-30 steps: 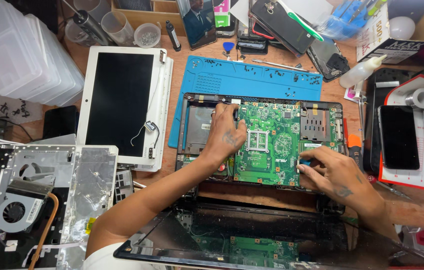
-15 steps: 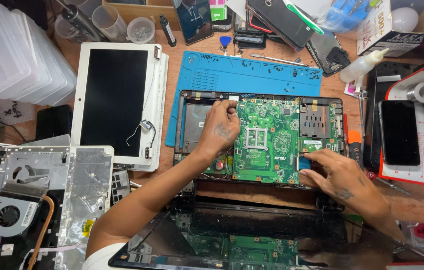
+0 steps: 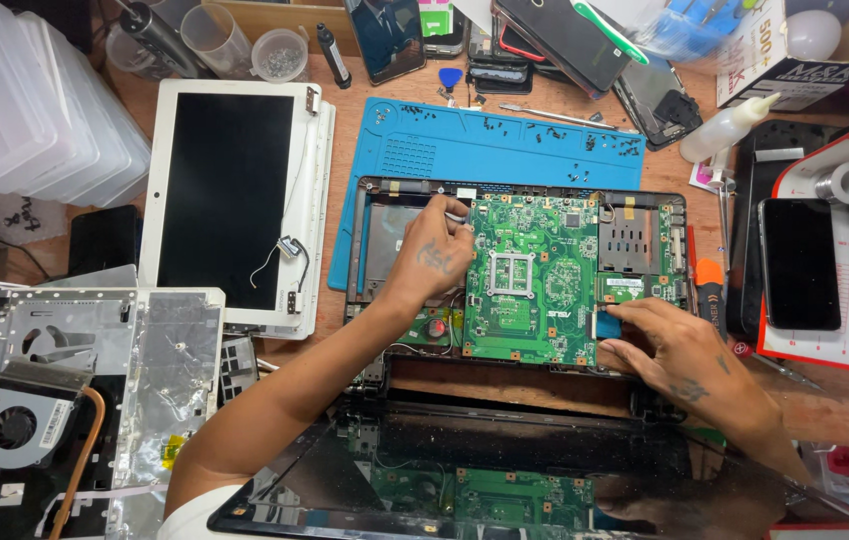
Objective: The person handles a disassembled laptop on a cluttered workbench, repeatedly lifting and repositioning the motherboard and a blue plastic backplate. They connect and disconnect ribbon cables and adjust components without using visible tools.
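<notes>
Since the earlier frame, the left hand (image 3: pixel 435 255) has been shifted slightly along the upper left edge of the green circuit board (image 3: pixel 535 280), while the right hand (image 3: pixel 680 355) has been kept at the lower right corner. The left fingers are curled narrowly, tips pressed on the board's left edge near its top corner; whether the edge is pinched cannot be told. The right fingers are held flat and close together, tips laid on a small blue tab at the board's corner.

The board is spanned between both hands, its long axis running toward and away from the person, with each hand at an opposite corner. It is flat, rigid and studded with chips and a square silver socket, and is seated in a black plastic laptop base (image 3: pixel 375 240). Beyond the fingers a blue rubbery mat (image 3: pixel 445 150) is spread, dotted with small screws. Left of the left hand, a white-framed screen panel (image 3: pixel 230 200) is laid flat.
</notes>
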